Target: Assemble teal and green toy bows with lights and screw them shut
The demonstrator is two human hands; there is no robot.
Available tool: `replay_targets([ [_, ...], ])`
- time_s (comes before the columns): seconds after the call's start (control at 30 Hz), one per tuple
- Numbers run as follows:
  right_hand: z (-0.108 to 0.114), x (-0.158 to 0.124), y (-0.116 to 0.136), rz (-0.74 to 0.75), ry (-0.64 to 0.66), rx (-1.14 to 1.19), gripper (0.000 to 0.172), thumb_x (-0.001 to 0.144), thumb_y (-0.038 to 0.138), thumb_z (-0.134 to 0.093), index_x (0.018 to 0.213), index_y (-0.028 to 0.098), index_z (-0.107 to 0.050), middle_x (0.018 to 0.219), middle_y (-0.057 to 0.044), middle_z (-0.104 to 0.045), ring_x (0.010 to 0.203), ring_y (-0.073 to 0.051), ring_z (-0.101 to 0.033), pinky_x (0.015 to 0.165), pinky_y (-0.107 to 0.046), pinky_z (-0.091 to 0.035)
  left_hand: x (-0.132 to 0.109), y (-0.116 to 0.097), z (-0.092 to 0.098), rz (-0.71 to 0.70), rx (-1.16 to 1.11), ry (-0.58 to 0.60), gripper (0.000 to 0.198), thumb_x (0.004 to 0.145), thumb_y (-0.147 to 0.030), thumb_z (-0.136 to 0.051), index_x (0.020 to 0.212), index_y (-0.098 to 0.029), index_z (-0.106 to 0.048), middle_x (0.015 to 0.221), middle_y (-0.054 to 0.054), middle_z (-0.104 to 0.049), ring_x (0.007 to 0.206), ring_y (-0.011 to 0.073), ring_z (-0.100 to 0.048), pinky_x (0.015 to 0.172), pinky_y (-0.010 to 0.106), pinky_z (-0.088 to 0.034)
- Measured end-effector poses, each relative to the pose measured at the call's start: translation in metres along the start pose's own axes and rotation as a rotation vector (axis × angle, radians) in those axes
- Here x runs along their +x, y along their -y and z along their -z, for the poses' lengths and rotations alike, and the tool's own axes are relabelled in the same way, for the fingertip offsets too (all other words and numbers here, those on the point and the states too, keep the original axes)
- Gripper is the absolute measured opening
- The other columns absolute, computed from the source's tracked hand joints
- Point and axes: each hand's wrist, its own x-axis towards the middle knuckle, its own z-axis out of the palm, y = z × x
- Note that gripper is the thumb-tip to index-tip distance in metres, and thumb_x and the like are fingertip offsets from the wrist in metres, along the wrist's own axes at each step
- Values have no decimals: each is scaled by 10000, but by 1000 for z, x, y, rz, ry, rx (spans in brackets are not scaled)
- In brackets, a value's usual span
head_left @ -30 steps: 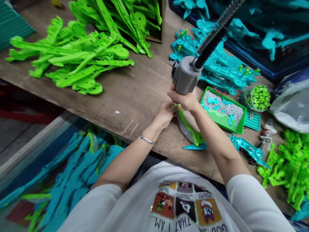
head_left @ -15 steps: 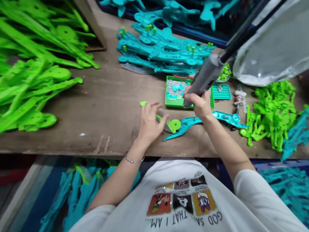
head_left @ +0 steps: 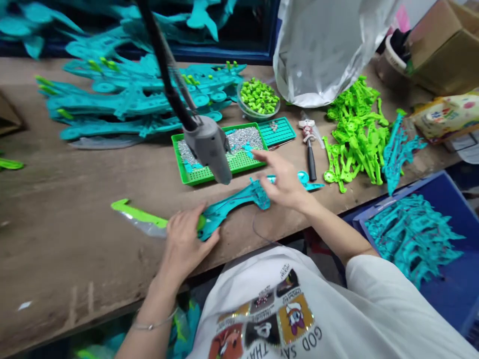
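A long teal plastic part (head_left: pixel 228 202) lies on the table in front of me, with a bright green arm-shaped piece (head_left: pixel 144 215) meeting its left end. My left hand (head_left: pixel 189 242) grips around that joint, thumb at the near side, hiding much of it. Over the teal part's right half is my right hand (head_left: pixel 282 179), fingers apart and empty, index finger reaching toward the green tray (head_left: pixel 204 175) of small silver screws and teal bits. The grey electric screwdriver (head_left: pixel 211 149) hangs free above the tray. A thin wire (head_left: pixel 255 224) trails from the teal part.
Stacked teal parts (head_left: pixel 123 112) lie behind. A bowl of small green pieces (head_left: pixel 260 98), a teal tray (head_left: pixel 279 130) and a black-handled tool (head_left: pixel 310 157) stand to the right. Beyond are a green parts heap (head_left: pixel 357 134) and a blue bin (head_left: pixel 445 199). The table's front edge (head_left: pixel 108 311) runs before me.
My right hand has let go of the screwdriver, which now hangs on its own. My left hand has come down onto the joint of the green and teal parts. The view has swung right.
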Motion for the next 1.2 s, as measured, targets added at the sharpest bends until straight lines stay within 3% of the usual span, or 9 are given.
replay_targets([
  [0.13, 88, -26, -66, -317, -182, -291, 310, 906, 204, -491, 1136, 164, -694, 1131, -128, -762, 1051, -256, -713, 996, -429, -555, -30, 25, 25, 66, 10, 6, 833, 846, -435, -702, 1600, -377, -354, 1385, 80, -676, 1233, 404, -645, 1110, 649, -481],
  [0.23, 133, -37, -122, -699, -115, -599, 275, 870, 234, -570, 1083, 132, -712, 1072, -191, -767, 1050, -330, -706, 1014, -503, -524, -44, 39, 39, 147, -7, 21, 869, 811, -505, -687, 1584, -564, -295, 1476, -86, -623, 1252, 377, -645, 1161, 654, -468],
  [0.37, 141, -46, -160, -991, 28, -749, 408, 811, 258, -662, 1181, 89, -658, 1184, -283, -719, 1124, -396, -677, 973, -512, -524, -49, 47, 53, 161, -4, 50, 858, 791, -541, -667, 1544, -665, -274, 1556, -200, -527, 1270, 380, -647, 1230, 681, -392],
  [0.5, 137, -49, -163, -1029, -47, -814, 518, 803, 264, -667, 1271, 58, -582, 1209, -322, -696, 1133, -423, -678, 970, -534, -517, -48, 43, 66, 147, 14, 84, 855, 818, -530, -685, 1559, -641, -272, 1634, -174, -436, 1444, 420, -502, 1212, 729, -385],
  [0.63, 147, -52, -143, -948, -171, -837, 489, 817, 324, -659, 1240, 95, -573, 1124, -281, -716, 1114, -419, -681, 984, -562, -504, -46, 22, 76, 187, -13, 0, 818, 856, -464, -714, 1532, -671, -301, 1608, -249, -432, 1485, 347, -474, 1255, 632, -402],
  [0.8, 116, -47, -88, -650, -178, -493, 401, 857, 313, -562, 1240, 194, -548, 945, -92, -733, 850, -260, -727, 887, -444, -557, -12, -27, 58, 122, -91, -190, 623, 925, -310, -692, 1493, -484, -503, 1438, -62, -641, 1348, 302, -610, 1178, 557, -485],
  [0.9, 70, -41, -67, -550, -76, -245, 383, 806, 281, -591, 1183, 217, -554, 856, -22, -718, 733, -219, -701, 781, -384, -560, 23, -58, 33, -100, -144, -6, 578, 967, -326, -653, 1520, -314, -482, 1479, 82, -606, 1451, 306, -514, 1225, 557, -411],
  [1.0, 33, -39, -62, -541, -49, -151, 333, 782, 260, -615, 1104, 212, -548, 747, 12, -683, 683, -212, -679, 730, -352, -535, 52, -83, 9, -195, -151, 161, 663, 948, -429, -679, 1540, -238, -448, 1575, 149, -515, 1526, 358, -404, 1264, 616, -305],
  [1.2, 10, -42, -64, -543, -57, -319, 100, 854, 290, -602, 928, 230, -569, 726, -28, -688, 681, -224, -661, 721, -336, -500, 75, -107, -23, -206, -126, 290, 834, 861, -490, -777, 1546, -154, -443, 1600, 227, -466, 1539, 430, -351, 1278, 656, -204],
])
